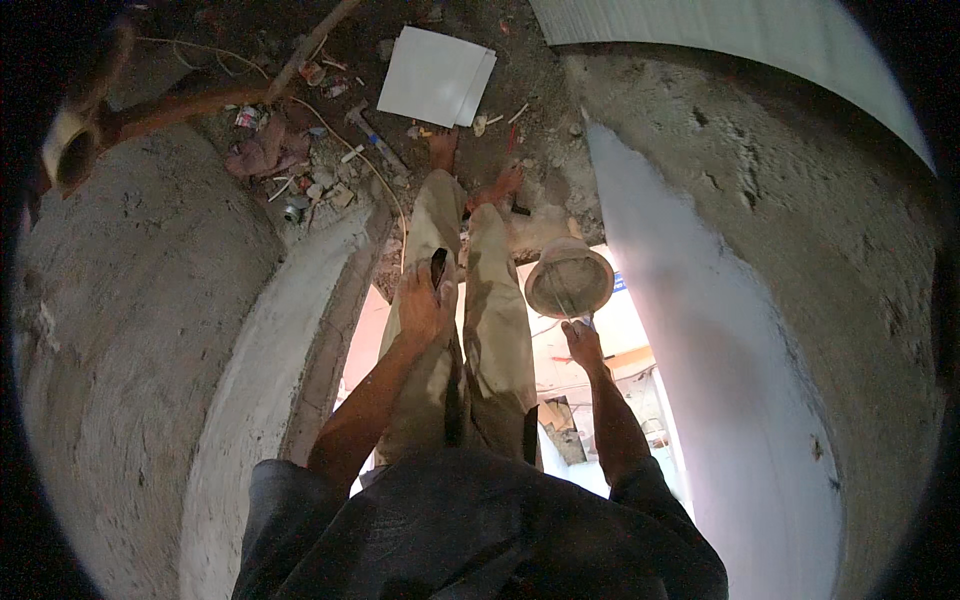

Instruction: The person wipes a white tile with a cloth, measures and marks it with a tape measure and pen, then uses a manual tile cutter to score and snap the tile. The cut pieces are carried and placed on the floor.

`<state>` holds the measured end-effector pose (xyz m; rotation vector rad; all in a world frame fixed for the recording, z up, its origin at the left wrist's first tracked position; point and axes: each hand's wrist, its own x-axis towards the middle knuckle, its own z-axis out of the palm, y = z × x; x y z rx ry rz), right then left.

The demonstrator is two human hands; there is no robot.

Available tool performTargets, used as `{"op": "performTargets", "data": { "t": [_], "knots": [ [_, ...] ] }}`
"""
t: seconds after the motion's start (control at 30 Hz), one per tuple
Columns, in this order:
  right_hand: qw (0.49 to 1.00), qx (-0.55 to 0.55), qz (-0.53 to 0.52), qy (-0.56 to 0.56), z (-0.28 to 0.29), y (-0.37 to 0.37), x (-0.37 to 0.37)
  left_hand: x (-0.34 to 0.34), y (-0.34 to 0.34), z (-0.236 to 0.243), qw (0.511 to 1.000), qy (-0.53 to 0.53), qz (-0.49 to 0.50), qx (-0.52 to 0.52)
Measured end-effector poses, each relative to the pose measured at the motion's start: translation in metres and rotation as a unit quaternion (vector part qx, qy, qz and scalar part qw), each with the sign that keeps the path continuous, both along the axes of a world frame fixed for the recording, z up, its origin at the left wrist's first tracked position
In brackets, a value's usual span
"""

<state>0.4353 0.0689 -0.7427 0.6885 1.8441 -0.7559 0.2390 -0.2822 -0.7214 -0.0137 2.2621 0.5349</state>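
Observation:
My right hand [582, 342] is closed at the near edge of a round, shallow, grey-brown basin [568, 280] to the right of my legs. A thin pale line runs across the basin toward my fingers, and something whitish shows beside them; exactly how I grip it is hard to see. My left hand [422, 305] lies over my left thigh, its fingers closed around a small black object [438, 265] whose kind I cannot make out. Light trousers [500, 330] cover my legs, and my bare feet [497, 188] are on the dirty ground.
A hammer [376, 142] lies ahead on rubble, beside a cable [385, 185]. White flat sheets [437, 76] are on the ground farther off. Rough cement walls [130, 330] and a pale wall edge [690, 300] flank me. Wooden poles [190, 110] stand at far left.

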Motion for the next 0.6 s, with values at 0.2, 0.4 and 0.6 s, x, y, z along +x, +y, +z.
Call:
{"op": "performTargets", "data": {
  "t": [0.2, 0.4, 0.6],
  "knots": [
    [0.999, -0.008, 0.045, -0.018, -0.057, -0.004, 0.03, 0.019, 0.002, -0.009, 0.999, -0.042, 0.022, -0.017],
    [0.997, -0.048, 0.052, -0.029, -0.112, -0.015, 0.058, 0.014, 0.0, -0.013, 0.997, -0.065, 0.049, 0.005],
    [0.994, -0.047, 0.059, -0.078, -0.152, -0.026, 0.066, 0.011, 0.004, -0.012, 0.993, -0.094, 0.066, -0.025]
  ]
}}
